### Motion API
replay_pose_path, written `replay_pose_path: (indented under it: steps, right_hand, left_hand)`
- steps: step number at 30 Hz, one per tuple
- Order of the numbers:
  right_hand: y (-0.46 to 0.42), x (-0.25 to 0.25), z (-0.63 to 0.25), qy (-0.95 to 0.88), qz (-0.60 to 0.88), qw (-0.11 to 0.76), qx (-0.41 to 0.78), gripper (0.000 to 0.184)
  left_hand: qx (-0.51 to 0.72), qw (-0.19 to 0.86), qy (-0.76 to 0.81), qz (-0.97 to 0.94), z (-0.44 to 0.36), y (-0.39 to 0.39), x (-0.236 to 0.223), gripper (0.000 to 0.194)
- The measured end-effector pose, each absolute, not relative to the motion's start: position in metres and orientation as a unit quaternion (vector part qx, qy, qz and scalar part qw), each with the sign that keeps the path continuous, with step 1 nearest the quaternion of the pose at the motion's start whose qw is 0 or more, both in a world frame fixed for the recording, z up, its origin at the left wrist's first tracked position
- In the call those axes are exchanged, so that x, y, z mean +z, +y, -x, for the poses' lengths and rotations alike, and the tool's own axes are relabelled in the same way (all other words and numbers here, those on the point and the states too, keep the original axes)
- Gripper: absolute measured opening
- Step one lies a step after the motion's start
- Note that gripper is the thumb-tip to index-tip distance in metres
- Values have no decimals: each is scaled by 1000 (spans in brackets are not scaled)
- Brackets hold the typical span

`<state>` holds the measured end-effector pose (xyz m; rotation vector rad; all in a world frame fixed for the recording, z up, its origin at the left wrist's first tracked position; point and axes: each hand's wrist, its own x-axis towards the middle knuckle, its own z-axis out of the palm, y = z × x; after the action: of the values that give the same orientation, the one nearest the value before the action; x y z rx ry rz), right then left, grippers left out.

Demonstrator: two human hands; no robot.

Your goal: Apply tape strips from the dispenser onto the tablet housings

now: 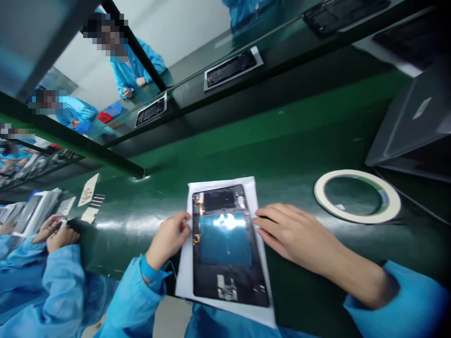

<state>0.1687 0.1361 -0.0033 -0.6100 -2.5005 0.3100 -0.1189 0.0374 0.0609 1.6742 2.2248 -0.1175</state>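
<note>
An opened tablet, its inside facing up, lies on a white sheet at the table's near edge. Its middle carries a shiny blue panel, with a dark board area above and small connectors below. My left hand, with a blue band at the wrist, pinches the sheet's left edge beside the tablet. From the other side, my right hand has its fingers together, gripping the sheet's right edge; its thumb is hidden.
A roll of cream tape lies right on the green table, near a grey bin. A co-worker's hands work at left, near labels. Tablets on sheets line the raised shelf; a green post stands left.
</note>
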Motion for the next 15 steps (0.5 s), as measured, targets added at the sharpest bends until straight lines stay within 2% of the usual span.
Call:
replay_pose_path:
  steps: [5, 9, 15]
  right_hand:
    - [130, -5, -167, -923, 213, 295, 124, 25]
    - [124, -10, -164, -922, 196, 307, 127, 30]
    - [127, -21, -162, -919, 188, 317, 136, 32]
  left_hand:
    - [-48, 70, 837, -540, 217, 20, 81, 18]
    - [-28, 27, 855, -517, 268, 8, 97, 9]
    - [52, -19, 826, -560, 275, 6, 102, 30]
